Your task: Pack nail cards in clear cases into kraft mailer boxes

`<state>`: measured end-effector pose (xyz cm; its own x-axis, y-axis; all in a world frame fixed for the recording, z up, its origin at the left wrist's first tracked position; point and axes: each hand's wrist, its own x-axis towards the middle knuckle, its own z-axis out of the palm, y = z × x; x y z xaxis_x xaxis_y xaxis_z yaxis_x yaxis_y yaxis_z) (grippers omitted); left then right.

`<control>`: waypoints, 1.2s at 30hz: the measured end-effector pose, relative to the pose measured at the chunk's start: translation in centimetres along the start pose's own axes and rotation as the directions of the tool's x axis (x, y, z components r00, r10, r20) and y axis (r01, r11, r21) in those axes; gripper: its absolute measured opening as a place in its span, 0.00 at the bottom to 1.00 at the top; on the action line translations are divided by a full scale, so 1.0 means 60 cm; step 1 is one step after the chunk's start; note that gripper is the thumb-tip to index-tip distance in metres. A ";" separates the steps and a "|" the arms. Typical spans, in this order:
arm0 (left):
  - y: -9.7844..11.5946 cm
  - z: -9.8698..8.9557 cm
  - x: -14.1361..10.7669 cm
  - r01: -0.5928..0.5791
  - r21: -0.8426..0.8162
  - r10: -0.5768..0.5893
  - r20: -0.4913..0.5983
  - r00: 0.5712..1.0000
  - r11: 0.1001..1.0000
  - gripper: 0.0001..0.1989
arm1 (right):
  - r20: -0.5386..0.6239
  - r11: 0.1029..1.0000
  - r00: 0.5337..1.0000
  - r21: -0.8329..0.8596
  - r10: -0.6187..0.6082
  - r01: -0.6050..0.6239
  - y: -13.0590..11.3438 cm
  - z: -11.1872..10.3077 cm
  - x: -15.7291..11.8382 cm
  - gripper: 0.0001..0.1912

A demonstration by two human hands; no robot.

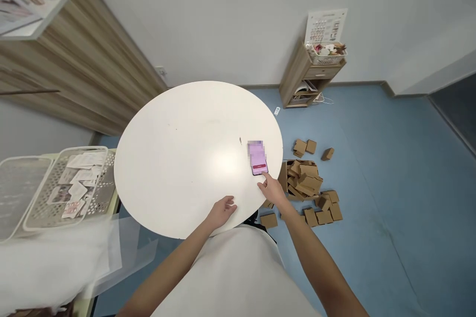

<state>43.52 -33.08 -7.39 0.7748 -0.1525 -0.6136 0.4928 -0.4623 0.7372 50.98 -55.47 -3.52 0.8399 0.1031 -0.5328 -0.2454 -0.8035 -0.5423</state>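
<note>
A phone (258,157) with a lit pink and purple screen lies flat on the right part of the round white table (167,158). Part of its screen is blurred. My right hand (272,190) is at the phone's near end, a finger touching or just over its bottom edge, with the fingers apart. To the left, near the table's front edge, my left hand (222,212) rests with loosely curled fingers and nothing seen in it. A tiny dark item (240,140), too small to name, lies left of the phone.
Small brown cardboard boxes (308,178) fill a carton and lie around it on the blue floor, right of the table. A white basket (70,193) of packets stands at the left. Against the wall is a wooden cabinet (297,74) with a basket on top.
</note>
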 end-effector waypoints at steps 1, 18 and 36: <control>-0.010 -0.009 -0.001 -0.002 -0.009 0.002 -0.010 1.000 1.000 0.23 | 0.003 0.999 1.000 -0.033 0.015 -0.015 -0.013 0.005 0.012 0.28; -0.072 -0.099 -0.047 0.022 -0.157 -0.047 -0.161 0.986 0.987 0.20 | -0.183 0.989 0.982 -0.137 0.038 -0.063 -0.077 0.056 0.068 0.27; -0.113 -0.131 -0.211 -0.051 -0.345 -0.203 -0.658 0.726 0.937 0.22 | 0.424 0.693 0.630 -0.008 -0.650 0.721 -0.304 0.195 -0.007 0.22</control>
<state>33.50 -21.14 -2.41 0.7226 0.5575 -0.4086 0.5591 -0.1239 0.8198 49.45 -33.99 -1.02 0.4833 0.8363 -0.2587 0.4393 -0.4873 -0.7547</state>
